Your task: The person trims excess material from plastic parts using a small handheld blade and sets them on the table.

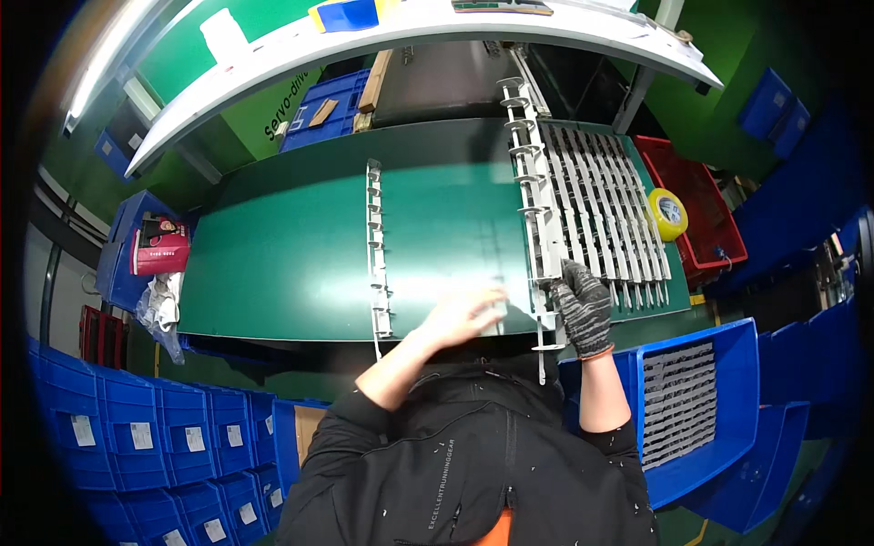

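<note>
My right hand [584,309], in a grey-and-black knit glove, is closed on the near part of a long pale metal strip [550,238] with rounded tabs along it. The strip lies lengthwise away from me, its near end sticking out past the table edge. My bare left hand [466,314] hovers left of the strip, over the front edge of the green table [273,246]. It is slightly blurred, with fingers apart and nothing visible between them. A thinner tabbed strip [374,237] lies by itself farther left. Several similar strips [605,205] lie side by side on the right.
A yellow tape roll [669,215] sits by the strips, next to a red crate [701,214]. A blue bin [701,400] with grey strips stands at my lower right. Stacked blue bins [146,428] fill the lower left. A white shelf [437,32] spans above the table's far side.
</note>
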Available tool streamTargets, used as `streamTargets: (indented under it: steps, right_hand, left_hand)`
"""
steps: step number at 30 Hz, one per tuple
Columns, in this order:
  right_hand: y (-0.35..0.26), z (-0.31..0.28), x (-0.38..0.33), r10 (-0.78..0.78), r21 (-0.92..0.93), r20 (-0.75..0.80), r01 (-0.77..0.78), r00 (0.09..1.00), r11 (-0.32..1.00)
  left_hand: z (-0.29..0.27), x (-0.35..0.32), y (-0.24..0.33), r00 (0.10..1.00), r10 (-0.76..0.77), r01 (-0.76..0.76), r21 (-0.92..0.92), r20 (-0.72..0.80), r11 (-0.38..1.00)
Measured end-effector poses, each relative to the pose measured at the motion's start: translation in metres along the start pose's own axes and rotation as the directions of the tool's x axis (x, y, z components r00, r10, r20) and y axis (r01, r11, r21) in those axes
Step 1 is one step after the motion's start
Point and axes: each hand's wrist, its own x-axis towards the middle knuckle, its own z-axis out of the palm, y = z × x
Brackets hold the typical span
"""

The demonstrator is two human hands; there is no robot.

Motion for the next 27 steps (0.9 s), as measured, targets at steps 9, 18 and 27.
streamTargets:
  steps: [9,18,27]
  right_hand:
    - [0.106,0.089,0.06,0.009,-0.848,0.216,0.184,0.976,0.497]
    - [0.091,0.126,0.121,0.36,-0.853,0.15,-0.064,0.921,0.519]
    - [0.111,0.122,0.121,0.314,-0.8,0.188,-0.041,0.931,0.599]
  left_hand:
    - [-0.069,-0.066,-0.123,0.565,-0.597,0.713,-0.028,-0.57,0.701]
    - [-0.076,-0.041,-0.151,0.516,-0.687,0.549,-0.419,-0.511,0.724]
    - [-0.096,-0.022,-0.171,0.551,-0.709,0.506,-0.5,-0.44,0.703]
